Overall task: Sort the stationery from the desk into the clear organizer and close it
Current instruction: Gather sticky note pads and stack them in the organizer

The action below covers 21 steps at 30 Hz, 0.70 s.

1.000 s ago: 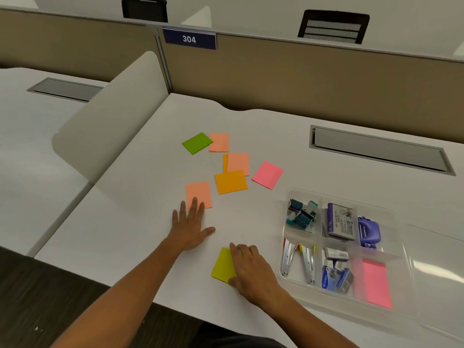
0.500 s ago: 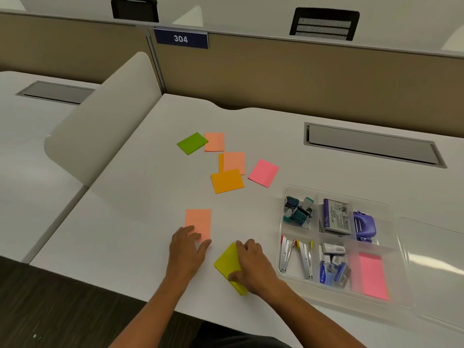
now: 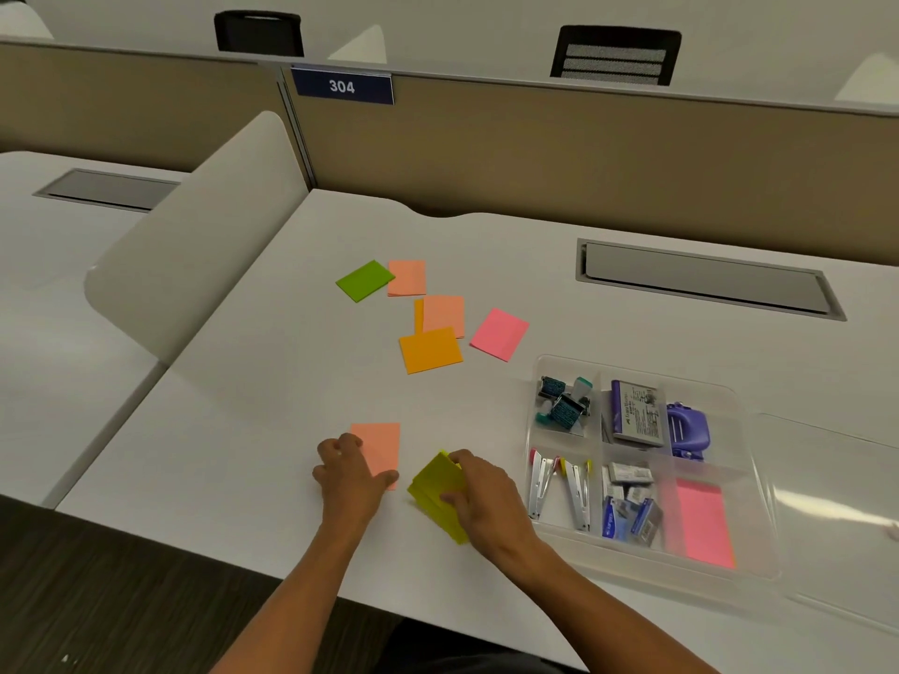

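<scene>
My right hand (image 3: 479, 498) grips a yellow-green sticky note pad (image 3: 435, 491), tilted up off the desk near the front edge. My left hand (image 3: 350, 474) presses curled fingers on the lower part of a salmon pad (image 3: 379, 445). Further back lie a green pad (image 3: 365, 280), two more salmon pads (image 3: 407, 277) (image 3: 443, 314), an orange pad (image 3: 429, 350) and a pink pad (image 3: 499, 334). The clear organizer (image 3: 751, 484) sits at the right, holding stamps, staplers, staple boxes, a purple punch and a pink pad (image 3: 703, 525). Its clear lid (image 3: 836, 518) lies open to the right.
A white curved divider (image 3: 194, 245) stands at the desk's left side. A tan partition (image 3: 584, 153) with a "304" sign runs along the back. A grey cable hatch (image 3: 705, 279) is set into the desk behind the organizer. The desk's front edge is just below my hands.
My left hand dragged the salmon pad toward the front edge and curled its fingers on it. My right hand lifted and tilted the yellow-green pad.
</scene>
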Tool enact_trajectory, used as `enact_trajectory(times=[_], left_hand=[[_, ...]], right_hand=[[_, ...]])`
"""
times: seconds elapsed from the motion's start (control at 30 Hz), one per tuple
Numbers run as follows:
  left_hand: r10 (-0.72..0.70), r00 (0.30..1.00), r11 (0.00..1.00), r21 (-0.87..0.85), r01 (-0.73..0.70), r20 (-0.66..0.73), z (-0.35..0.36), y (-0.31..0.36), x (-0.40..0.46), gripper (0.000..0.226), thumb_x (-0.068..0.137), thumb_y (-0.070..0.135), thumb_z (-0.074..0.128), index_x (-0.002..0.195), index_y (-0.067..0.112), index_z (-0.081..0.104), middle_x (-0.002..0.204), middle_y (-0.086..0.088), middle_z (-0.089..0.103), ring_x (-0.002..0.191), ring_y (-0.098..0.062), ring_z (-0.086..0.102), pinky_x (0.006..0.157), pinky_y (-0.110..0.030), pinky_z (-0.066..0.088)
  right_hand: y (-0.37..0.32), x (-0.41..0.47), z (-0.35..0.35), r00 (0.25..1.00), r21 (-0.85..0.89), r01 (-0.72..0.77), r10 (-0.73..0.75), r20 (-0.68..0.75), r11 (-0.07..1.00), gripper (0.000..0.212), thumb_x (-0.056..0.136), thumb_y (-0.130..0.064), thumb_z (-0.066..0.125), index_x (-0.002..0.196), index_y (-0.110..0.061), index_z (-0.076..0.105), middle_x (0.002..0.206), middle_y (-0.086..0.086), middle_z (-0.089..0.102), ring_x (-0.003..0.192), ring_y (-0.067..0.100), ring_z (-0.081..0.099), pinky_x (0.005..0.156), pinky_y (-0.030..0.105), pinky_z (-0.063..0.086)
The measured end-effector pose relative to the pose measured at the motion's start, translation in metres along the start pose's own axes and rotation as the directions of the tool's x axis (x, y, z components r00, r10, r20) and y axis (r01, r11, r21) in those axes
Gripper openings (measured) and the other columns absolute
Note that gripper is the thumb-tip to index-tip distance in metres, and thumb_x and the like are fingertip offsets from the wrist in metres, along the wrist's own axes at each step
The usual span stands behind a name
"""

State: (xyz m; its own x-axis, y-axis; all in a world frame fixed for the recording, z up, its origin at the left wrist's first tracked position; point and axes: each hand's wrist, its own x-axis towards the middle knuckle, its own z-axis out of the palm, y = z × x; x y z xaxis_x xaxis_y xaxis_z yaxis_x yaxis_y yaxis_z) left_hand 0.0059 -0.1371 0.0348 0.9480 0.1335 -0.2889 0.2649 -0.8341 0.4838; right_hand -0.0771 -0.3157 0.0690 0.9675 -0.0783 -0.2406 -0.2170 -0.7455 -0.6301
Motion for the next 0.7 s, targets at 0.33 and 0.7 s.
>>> enact_trajectory(times=[0.33,0.7], left_hand=[[-0.126,0.987,0.989,0.092,0.117,0.101,-0.004,0.006,-0.002,0.094,0.07,0.036,0.082,0.14,0.01,0.026,0.13,-0.019,0.044,0.118,-0.039,0.044,0.092,-0.045,0.042],[-0.115,0.989,0.988,-0.091,0.124,0.096,-0.008,0.02,-0.011,0.053,0.078,0.019,0.072,0.108,0.008,0.03,0.112,-0.018,0.055,0.099,-0.038,0.057,0.078,-0.045,0.053]], right_hand=[[0.005,0.009,-0.022,0.992,0.163,-0.087,0.101,-0.076,0.983,0.022,0.097,-0.032,0.055,0.104,-0.012,0.062,0.101,0.007,0.066,0.089,0.024,0.058,0.075,0.036,0.044],[0.008,0.008,-0.049,0.993,0.415,-0.054,0.094,-0.076,0.908,0.022,0.1,-0.035,0.049,0.111,-0.022,0.062,0.113,-0.002,0.057,0.106,0.015,0.053,0.093,0.034,0.046]])
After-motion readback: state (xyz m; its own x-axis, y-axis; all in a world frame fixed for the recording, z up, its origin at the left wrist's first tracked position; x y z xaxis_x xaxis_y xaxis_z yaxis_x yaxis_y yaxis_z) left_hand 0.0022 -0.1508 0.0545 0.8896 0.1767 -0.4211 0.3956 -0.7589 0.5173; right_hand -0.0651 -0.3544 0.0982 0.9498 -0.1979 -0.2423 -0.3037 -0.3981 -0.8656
